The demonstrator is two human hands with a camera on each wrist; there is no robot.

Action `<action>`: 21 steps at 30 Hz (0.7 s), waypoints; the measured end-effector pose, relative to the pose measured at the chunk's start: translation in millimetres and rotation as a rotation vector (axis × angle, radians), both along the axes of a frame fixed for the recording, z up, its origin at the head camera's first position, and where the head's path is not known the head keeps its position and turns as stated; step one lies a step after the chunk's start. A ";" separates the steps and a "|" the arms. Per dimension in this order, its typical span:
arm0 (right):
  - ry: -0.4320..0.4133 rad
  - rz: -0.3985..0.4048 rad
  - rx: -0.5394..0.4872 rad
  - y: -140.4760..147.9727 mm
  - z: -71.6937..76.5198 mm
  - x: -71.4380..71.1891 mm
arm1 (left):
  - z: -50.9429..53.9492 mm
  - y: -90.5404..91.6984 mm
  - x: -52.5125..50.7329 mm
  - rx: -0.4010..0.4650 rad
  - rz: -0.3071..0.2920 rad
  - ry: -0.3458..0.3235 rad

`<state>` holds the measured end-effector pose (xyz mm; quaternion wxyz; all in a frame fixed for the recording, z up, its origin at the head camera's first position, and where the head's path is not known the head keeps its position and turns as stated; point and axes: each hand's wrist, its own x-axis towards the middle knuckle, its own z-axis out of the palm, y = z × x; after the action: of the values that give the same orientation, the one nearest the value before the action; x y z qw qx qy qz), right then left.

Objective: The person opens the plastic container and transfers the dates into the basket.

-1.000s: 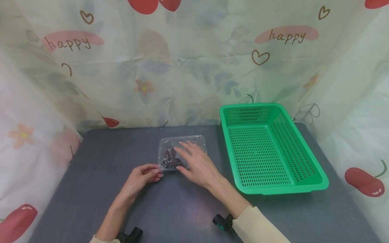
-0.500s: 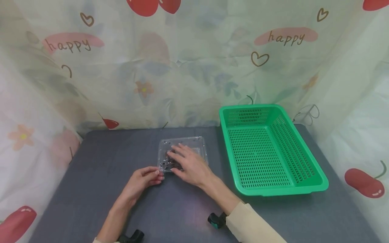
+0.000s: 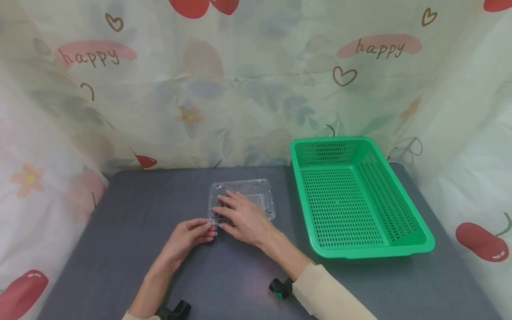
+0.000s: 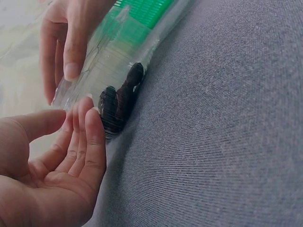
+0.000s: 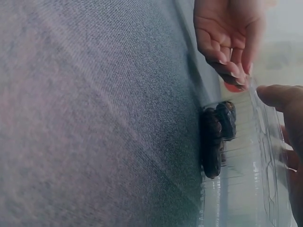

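A clear plastic clamshell box (image 3: 260,202) rests on the grey table, its lid down. Several dark, oblong, glossy pieces, perhaps dates, (image 5: 213,142) lie at its left end. In the left wrist view the same dark pieces (image 4: 124,94) show through the clear wall. My left hand (image 3: 188,235) pinches the box's near left corner between thumb and fingertips. Over the lid spreads my right hand (image 3: 246,220), fingers fairly straight and touching its top; it covers most of the contents in the head view.
A large green perforated plastic basket (image 3: 340,209) stands right of the box on the grey table (image 3: 140,209). Behind and at the sides hangs a printed curtain (image 3: 248,102). A thin cord (image 3: 408,149) lies by the back right corner.
My right hand has slid left and slightly down across the lid, uncovering its right part and covering the dark pieces. My left hand stays at the corner, shifting barely.
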<state>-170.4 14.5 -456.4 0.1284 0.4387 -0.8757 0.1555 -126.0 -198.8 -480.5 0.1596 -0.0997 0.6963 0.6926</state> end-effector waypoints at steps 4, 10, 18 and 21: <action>0.001 0.012 -0.012 -0.7 -0.8 -0.4 | -0.7 1.3 -0.5 0.011 -0.006 0.005; 0.012 0.016 -0.018 -1.4 -1.1 0.0 | 0.8 4.1 -2.1 -0.003 0.008 0.000; 0.050 0.007 0.007 -4.4 -3.4 1.1 | -2.1 7.4 -2.3 -0.063 0.036 0.020; 0.064 0.013 0.010 -5.5 -4.5 1.4 | -3.1 7.1 -1.8 -0.060 0.040 0.028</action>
<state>-169.0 9.1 -460.9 0.1532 0.4497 -0.8691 0.1380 -127.8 -191.6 -483.6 0.1332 -0.1087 0.7168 0.6757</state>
